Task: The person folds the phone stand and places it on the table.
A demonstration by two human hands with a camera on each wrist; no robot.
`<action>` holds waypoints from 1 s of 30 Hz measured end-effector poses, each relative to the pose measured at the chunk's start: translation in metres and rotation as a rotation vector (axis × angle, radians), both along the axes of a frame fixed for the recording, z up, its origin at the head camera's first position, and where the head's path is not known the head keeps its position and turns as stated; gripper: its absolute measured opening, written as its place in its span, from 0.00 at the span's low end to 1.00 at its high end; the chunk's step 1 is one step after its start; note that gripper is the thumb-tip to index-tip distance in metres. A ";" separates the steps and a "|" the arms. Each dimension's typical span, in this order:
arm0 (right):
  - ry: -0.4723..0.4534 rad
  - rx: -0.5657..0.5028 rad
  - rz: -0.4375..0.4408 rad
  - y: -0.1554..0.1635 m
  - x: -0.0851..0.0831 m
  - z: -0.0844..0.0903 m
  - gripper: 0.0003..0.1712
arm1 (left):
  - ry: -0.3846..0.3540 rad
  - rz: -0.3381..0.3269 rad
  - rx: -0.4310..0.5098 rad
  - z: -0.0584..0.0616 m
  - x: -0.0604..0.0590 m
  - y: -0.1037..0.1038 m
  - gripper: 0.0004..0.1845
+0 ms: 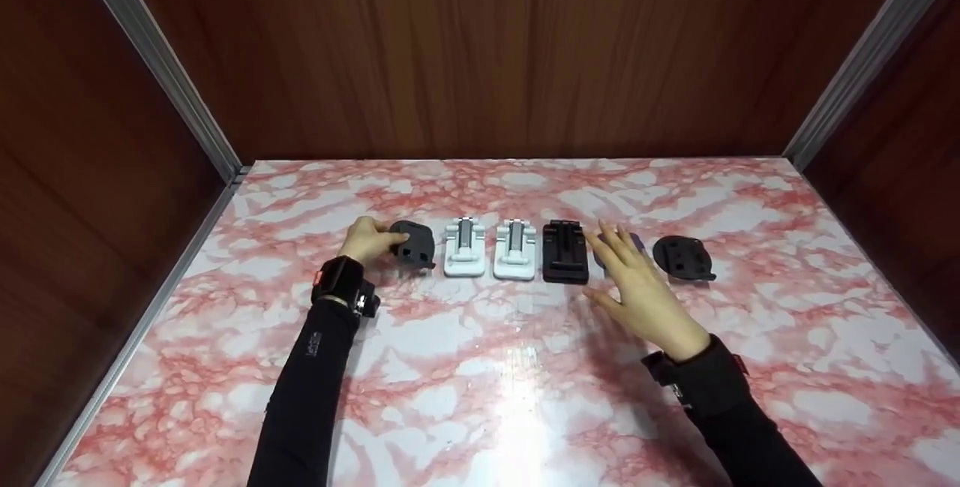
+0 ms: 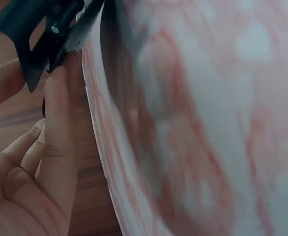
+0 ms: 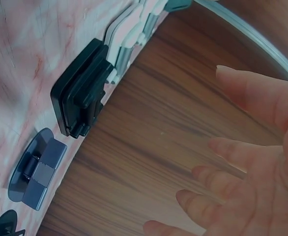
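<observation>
My left hand (image 1: 367,239) pinches a dark grey rounded phone stand (image 1: 415,245) at its left edge, thumb and fingers on it. In the left wrist view, finger and thumb hold the edge of this phone stand (image 2: 41,39). My right hand (image 1: 637,296) hovers over the table with fingers spread, holding nothing. Partly hidden beneath its fingers is a purple-blue phone stand (image 1: 637,241), which shows whole in the right wrist view (image 3: 38,169). Just left of that hand lies a black folding phone stand (image 1: 565,254).
Two white folding phone stands, one on the left (image 1: 465,251) and one on the right (image 1: 514,253), lie mid-row. A dark round stand (image 1: 684,257) ends the row at right. Wooden panels (image 1: 510,52) wall in the marbled red-and-white table (image 1: 450,367).
</observation>
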State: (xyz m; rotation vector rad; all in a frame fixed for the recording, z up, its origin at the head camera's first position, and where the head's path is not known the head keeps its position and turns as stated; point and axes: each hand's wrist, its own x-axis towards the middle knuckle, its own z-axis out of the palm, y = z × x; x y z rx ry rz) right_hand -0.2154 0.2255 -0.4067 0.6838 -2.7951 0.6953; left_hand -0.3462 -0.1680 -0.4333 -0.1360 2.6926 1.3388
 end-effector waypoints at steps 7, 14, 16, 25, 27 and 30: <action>-0.013 0.051 -0.022 0.001 0.000 0.000 0.45 | 0.015 0.005 -0.109 -0.001 -0.001 -0.007 0.27; -0.043 0.065 -0.027 0.002 -0.002 0.000 0.45 | 0.001 0.008 -0.158 -0.005 0.001 -0.012 0.29; -0.040 0.070 -0.026 0.003 -0.002 0.000 0.45 | 0.011 0.019 -0.170 -0.006 0.001 -0.012 0.29; -0.041 0.062 -0.042 0.012 0.000 -0.004 0.44 | 0.013 0.054 -0.169 -0.005 0.004 -0.012 0.30; -0.047 0.066 -0.047 0.015 0.000 -0.005 0.44 | 0.022 0.036 -0.180 -0.005 0.005 -0.012 0.30; -0.049 0.075 -0.051 0.018 0.001 -0.006 0.42 | 0.031 -0.003 -0.244 -0.003 0.006 -0.011 0.31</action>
